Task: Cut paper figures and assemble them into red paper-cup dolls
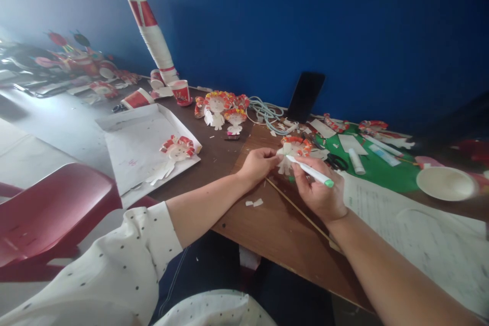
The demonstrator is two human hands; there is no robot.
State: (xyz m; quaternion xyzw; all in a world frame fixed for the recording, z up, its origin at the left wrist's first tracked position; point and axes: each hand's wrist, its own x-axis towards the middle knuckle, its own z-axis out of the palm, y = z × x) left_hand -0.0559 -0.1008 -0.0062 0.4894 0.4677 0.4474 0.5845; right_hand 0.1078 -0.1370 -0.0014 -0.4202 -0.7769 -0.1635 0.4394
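Note:
My left hand (258,167) is closed, pinching the edge of a white paper doll (284,164) with curled red-and-orange paper hair. In my right hand (320,188) is a white marker with a green end (314,171), its tip against the doll's body. A pale green patch shows near the doll's top. The doll is held just over the brown table (244,224). Right beside it lie black-handled scissors (337,162). Small white paper scraps (254,203) rest in front of my left hand.
Finished-looking paper dolls (217,107) stand at the back, near a coiled cable (265,112) and a phone (306,96) leaning on the blue wall. A box lid (130,142) holds another doll. A tall stack of paper cups (153,35), a glue stick (356,161) and a white bowl (446,183) surround the workspace.

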